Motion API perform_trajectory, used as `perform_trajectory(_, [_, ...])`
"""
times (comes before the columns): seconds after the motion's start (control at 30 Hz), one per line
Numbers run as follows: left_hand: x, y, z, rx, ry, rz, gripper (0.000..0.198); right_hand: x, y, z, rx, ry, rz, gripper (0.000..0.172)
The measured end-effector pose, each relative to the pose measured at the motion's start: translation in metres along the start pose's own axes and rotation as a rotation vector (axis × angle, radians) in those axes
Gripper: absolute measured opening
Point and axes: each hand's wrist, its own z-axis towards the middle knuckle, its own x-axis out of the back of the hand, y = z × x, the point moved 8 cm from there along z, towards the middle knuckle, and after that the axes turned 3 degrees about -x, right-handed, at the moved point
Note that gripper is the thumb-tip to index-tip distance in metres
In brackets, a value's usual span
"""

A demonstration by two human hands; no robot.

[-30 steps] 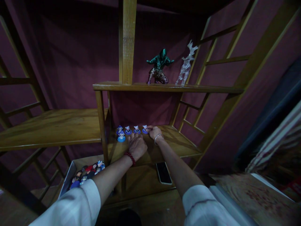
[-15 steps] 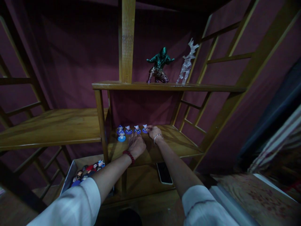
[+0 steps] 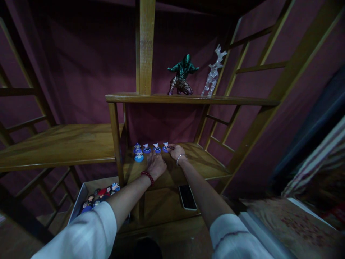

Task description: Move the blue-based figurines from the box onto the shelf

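Several small figures on blue bases stand in a row at the back of the wooden shelf (image 3: 205,162). My right hand (image 3: 176,151), with a silver bracelet, pinches the rightmost small figure (image 3: 165,146). My left hand (image 3: 156,164), with a red bead bracelet, lies just in front of the row, its fingertips close to the third figure (image 3: 156,148). Its fingers are hidden behind the back of the hand. One more figure (image 3: 139,156) stands in front of the row at the left.
A green crouching figure (image 3: 183,75) and a clear deer figure (image 3: 214,71) stand on the upper shelf (image 3: 134,98). A phone (image 3: 188,197) lies on the lower board. A box (image 3: 81,196) with several more small figures sits at lower left. A broad wooden shelf (image 3: 59,144) extends left.
My left hand has crept a little forward toward the row of figures. The right hand stays at the rightmost figure.
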Motion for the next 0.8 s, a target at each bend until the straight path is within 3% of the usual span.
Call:
perform_trajectory(0.17, [-0.0054,-0.0002,0.0020,0.002,-0.031,-0.027,0.037,0.0015,-0.0009,-0.0002,0.002,0.012,-0.008,0.022])
perform_trajectory(0.5, [0.0023,0.0029,-0.0036,0.026,-0.033,-0.074,0.043,0.0002,-0.0002,-0.0007,-0.017,-0.010,-0.003,0.023])
perform_trajectory(0.8, [-0.0018,0.0023,-0.0010,-0.019,0.017,-0.013,0.039,0.0005,-0.0062,-0.0019,0.012,-0.010,-0.078,0.022])
